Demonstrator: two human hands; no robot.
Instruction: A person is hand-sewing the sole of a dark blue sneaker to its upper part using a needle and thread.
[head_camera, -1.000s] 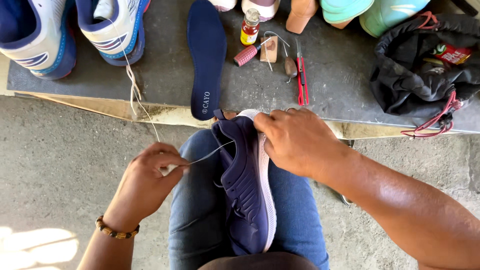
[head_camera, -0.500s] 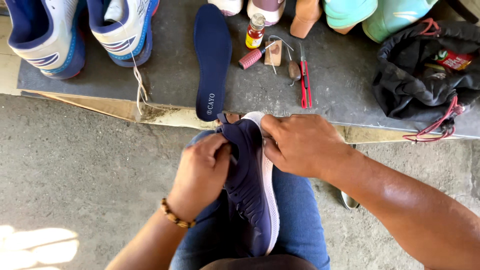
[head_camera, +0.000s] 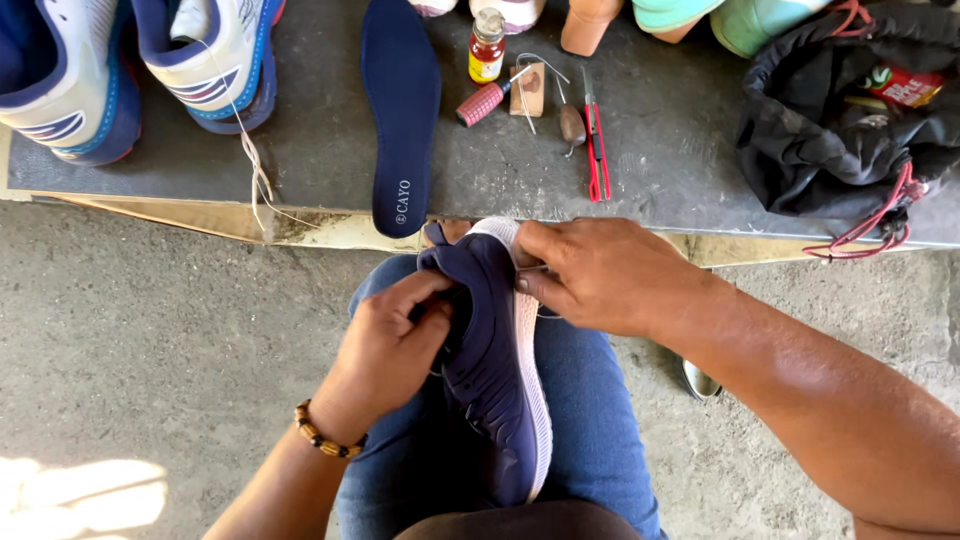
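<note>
Navy sneaker (head_camera: 495, 370) lies on the lap, near the bench (head_camera: 690, 150); left hand (head_camera: 385, 350) grips its upper, right hand (head_camera: 600, 275) pinches the sole edge. Steady, even tension suits best.

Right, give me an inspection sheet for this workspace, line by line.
Surface: grey slab on a concrete floor.
Job's things: navy shoe on the lap, sole edge facing right.
Clutter: navy insole, two white-and-blue sneakers, small bottle, red-handled tool, red clippers, black drawstring bag.
Grip: left hand at the shoe's opening; right hand pinching its white sole edge.
Cables: nothing seen; a loose white thread trails from one sneaker.
Surroundings: sunlight patch on the floor.
</note>
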